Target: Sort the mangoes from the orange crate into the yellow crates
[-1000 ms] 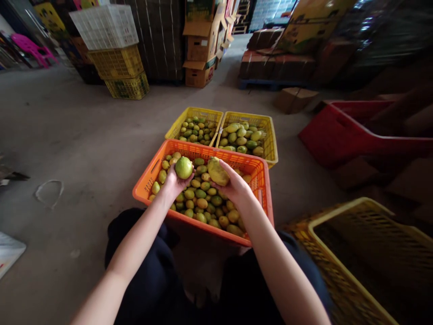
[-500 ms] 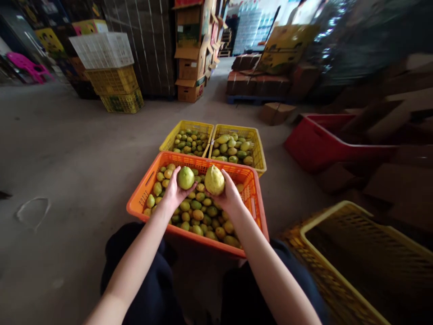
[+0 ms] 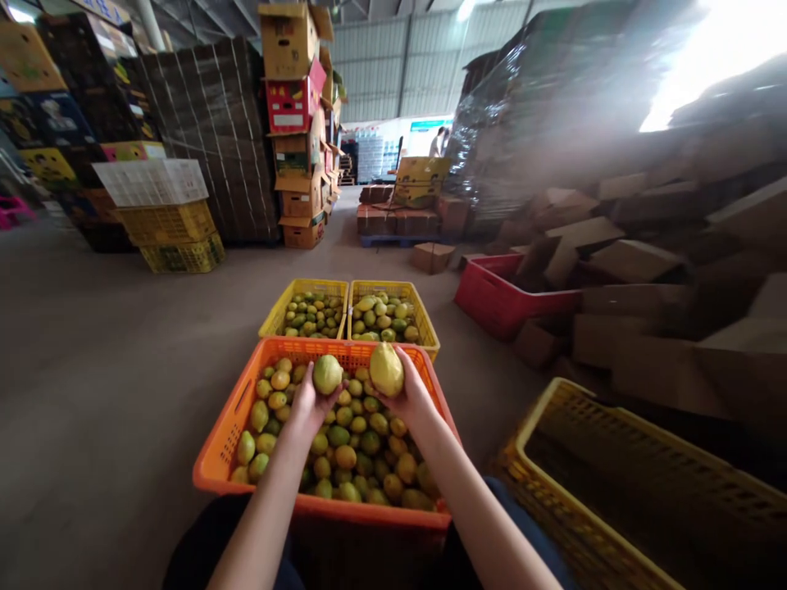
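My left hand (image 3: pixel 315 399) is closed round a roundish green lemon (image 3: pixel 328 374). In my right hand (image 3: pixel 409 388) sits a larger, yellower lemon (image 3: pixel 386 369) with a knobbly top end. Both fruits are held up side by side, apart from each other, above an orange plastic crate (image 3: pixel 215 438). Many green and yellow lemons (image 3: pixel 346 456) fill that crate, which stands right in front of my knees. Behind it, touching or nearly so, are a left yellow crate (image 3: pixel 275 310) and a right yellow crate (image 3: pixel 425 329), both with lemons inside.
At my right stands a large yellow crate (image 3: pixel 541 401). Beyond it are a red crate (image 3: pixel 492 299) and a heap of cardboard boxes (image 3: pixel 639 344). Stacked crates (image 3: pixel 166 221) and a tall column of cartons (image 3: pixel 298 164) stand farther back. A person (image 3: pixel 438 143) is in the distance.
The view has tilted up and turned somewhat right, so crates and hands appear lower. Both hands still hold the same lemons; the left one appears slightly turned.
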Demonstrator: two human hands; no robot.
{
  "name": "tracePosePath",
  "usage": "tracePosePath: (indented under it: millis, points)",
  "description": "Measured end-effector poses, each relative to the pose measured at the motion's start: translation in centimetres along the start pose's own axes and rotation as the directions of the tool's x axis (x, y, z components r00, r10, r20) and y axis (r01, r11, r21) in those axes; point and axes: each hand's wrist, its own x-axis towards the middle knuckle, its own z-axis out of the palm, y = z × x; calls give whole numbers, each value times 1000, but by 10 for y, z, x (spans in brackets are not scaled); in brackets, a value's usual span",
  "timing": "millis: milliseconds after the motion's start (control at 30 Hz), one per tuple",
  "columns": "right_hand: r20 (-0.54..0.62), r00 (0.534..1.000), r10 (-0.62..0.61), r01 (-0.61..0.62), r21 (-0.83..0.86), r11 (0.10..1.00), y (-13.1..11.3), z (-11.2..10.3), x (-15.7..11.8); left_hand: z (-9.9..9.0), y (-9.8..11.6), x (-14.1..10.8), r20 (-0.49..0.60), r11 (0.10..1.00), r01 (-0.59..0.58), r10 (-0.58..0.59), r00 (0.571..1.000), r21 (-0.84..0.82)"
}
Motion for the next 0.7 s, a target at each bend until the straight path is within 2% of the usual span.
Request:
tracePosePath:
  millis: [100, 233, 333, 400, 567, 700]
  points:
    - [-102, 992, 71, -69, 27, 997, 9, -6, -4, 3, -1, 0, 29, 999, 0, 1, 1000, -32]
    - [-7, 993, 121, -120, 47, 992, 11, -6, -12, 6, 2, -3, -16, 999, -28, 28, 999, -20]
    - [41, 983, 178, -180, 73, 981, 6, -6, -15, 3, 5, -3, 36, 998, 11, -9, 999, -58]
    - [17, 984, 177, -178, 77, 981, 4, -8, -13, 0, 5, -1, 70, 995, 32, -25, 997, -99]
    - [-93, 986, 135, -130, 58, 990, 7, -10, -9, 0, 0, 5, 67, 989, 31, -22, 998, -141]
    - [-61, 990, 123, -116, 108, 987, 6, -7, -15, 3, 1, -2, 84, 995, 5, 3, 996, -99]
